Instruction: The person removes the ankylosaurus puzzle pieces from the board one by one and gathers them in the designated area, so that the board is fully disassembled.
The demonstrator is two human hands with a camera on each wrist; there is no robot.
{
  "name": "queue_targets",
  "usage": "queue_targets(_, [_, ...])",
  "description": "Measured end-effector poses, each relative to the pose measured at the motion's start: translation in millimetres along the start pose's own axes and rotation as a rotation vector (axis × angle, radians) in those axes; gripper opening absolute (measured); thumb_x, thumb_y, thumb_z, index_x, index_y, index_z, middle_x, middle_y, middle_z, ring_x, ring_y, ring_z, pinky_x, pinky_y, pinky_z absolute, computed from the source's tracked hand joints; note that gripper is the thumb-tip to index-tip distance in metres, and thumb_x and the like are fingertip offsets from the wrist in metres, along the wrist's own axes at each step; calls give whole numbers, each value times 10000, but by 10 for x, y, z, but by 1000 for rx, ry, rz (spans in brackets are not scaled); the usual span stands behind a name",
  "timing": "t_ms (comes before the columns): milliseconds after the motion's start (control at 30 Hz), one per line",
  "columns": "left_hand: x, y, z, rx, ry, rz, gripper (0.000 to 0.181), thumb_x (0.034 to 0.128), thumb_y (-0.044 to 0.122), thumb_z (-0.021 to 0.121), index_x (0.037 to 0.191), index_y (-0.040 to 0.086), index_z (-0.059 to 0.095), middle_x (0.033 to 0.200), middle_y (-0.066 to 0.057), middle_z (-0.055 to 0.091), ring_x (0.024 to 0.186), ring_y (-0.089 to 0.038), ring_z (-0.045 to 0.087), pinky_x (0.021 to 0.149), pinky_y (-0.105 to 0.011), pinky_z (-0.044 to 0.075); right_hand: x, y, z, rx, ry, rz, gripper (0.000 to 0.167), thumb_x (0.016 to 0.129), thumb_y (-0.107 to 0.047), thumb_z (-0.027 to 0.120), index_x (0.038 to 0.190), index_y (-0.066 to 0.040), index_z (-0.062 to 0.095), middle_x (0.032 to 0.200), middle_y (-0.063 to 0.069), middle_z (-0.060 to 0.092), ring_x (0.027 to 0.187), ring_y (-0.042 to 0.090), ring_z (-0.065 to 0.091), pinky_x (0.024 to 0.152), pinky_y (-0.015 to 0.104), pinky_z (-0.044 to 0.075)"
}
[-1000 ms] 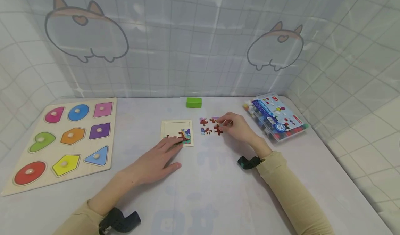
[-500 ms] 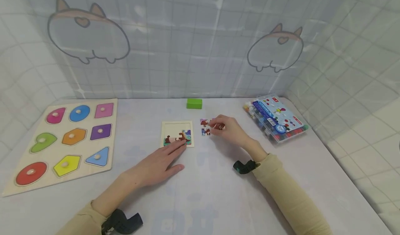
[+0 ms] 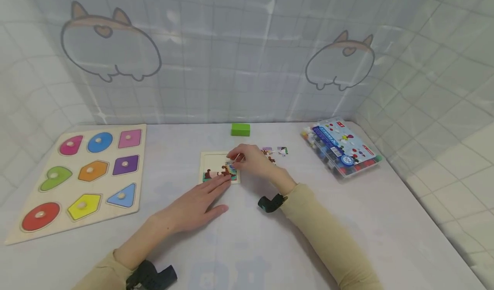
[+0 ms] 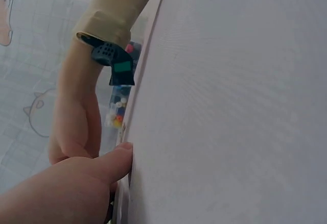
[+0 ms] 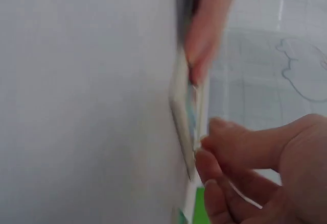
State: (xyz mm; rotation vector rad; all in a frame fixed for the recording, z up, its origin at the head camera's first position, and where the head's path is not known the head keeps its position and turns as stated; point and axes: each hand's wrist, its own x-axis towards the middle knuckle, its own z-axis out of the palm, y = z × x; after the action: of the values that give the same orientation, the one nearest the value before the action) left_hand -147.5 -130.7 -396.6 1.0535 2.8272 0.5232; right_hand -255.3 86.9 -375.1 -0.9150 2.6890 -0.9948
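A small wooden puzzle tray (image 3: 202, 161) lies mid-table, with joined picture pieces (image 3: 214, 174) along its bottom and right side. My left hand (image 3: 194, 206) lies flat with straight fingers, its fingertips on the tray's near edge and lowest pieces. Over the tray's right side, my right hand (image 3: 252, 161) pinches a puzzle piece (image 5: 204, 140) between thumb and fingertips; most of that piece is hidden. Close up in the right wrist view, the pinching fingertips are at the tray's rim. Loose puzzle pieces (image 3: 281, 151) lie to the right, partly covered by the right hand.
A green block (image 3: 240, 130) sits behind the tray. On the left lies a large wooden shape board (image 3: 143, 165) with knobbed pieces. At the right is a clear plastic case (image 3: 343, 146) of colourful beads. A tiled-pattern curtain (image 3: 231, 67) rises along the back.
From the loose pieces, my right hand has moved left to the tray with a piece pinched. My left hand shifted slightly earlier and now stays at the tray's near edge.
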Motion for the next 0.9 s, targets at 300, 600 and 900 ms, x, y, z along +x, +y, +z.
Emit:
queue_targets(300, [1, -19, 19, 8, 5, 2, 682, 1023, 458, 515, 1567, 90, 328, 1653, -54, 257, 1521, -253, 246, 1197, -490, 298, 25, -24, 133, -95, -46, -32, 300, 929, 49, 634, 1206, -51, 688, 1117, 72, 593, 1005, 203, 564, 923, 338, 500])
queue_targets(600, [-2, -31, 32, 4, -4, -1, 684, 1022, 459, 518, 1571, 101, 322, 1655, -44, 253, 1522, -250, 244, 1201, -483, 291, 20, -19, 172, -141, -36, -44, 256, 944, 39, 621, 1190, -18, 664, 1135, 96, 581, 1071, 218, 574, 978, 360, 491])
queue_targets(900, [-6, -22, 18, 0, 1, 3, 685, 1019, 448, 529, 1570, 98, 322, 1655, -47, 253, 1522, -255, 246, 1199, -487, 294, 17, -11, 190, -163, -16, -45, 252, 943, 33, 623, 1185, -37, 636, 1172, 93, 595, 1117, 232, 519, 1013, 375, 451])
